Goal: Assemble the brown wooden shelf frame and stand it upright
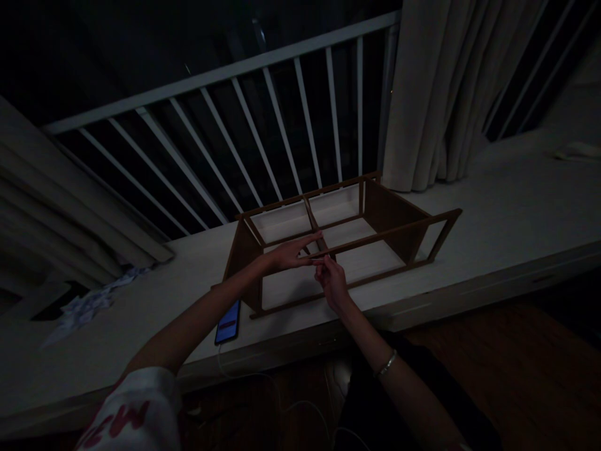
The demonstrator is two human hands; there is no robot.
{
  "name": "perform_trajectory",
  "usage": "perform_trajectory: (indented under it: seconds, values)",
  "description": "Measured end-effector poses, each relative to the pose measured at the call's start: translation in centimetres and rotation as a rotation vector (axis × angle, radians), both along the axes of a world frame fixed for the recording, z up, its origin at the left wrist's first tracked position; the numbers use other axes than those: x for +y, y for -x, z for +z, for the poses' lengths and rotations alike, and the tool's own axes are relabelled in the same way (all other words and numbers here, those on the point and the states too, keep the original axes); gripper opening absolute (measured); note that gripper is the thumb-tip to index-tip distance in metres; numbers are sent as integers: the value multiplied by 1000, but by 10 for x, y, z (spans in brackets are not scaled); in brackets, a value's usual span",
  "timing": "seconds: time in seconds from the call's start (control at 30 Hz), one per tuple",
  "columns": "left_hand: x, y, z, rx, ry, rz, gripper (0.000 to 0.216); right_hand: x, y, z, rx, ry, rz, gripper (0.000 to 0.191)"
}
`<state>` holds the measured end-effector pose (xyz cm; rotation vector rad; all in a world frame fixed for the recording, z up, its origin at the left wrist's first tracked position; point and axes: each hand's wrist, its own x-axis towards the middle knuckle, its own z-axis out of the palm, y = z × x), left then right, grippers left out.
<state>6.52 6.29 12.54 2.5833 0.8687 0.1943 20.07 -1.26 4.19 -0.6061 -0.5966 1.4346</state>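
Note:
A brown wooden rack frame (399,237) lies on its side on the white ledge, its open bays facing up. My left hand (293,252) reaches to the middle of the frame, where a crosspiece meets the near long rail. Its fingers are on both sides of that joint, gripping the rail. Close beside it, my right hand (332,280) is closed in a pinch at the same joint. Something thin and pale seems to be between its fingertips, too dark and small to name.
A lit phone (228,322) with a white cable (248,376) lies at the frame's left end. Crumpled patterned cloth or paper (89,307) is farther left. Behind stand a white railing (225,70) and curtains (427,94). The ledge (511,207) drops to a wooden floor.

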Motion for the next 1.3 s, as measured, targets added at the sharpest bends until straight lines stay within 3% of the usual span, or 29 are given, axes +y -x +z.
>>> perform_trajectory:
  seconds: [0.37, 1.3]
  values:
    - [-1, -1, 1, -28, -4, -2, 73, 7, -6, -8, -210, -74, -11, 44]
    - [2, 3, -6, -56, 5, 15, 74, 9, -11, -7, -357, -2, -4, 38]
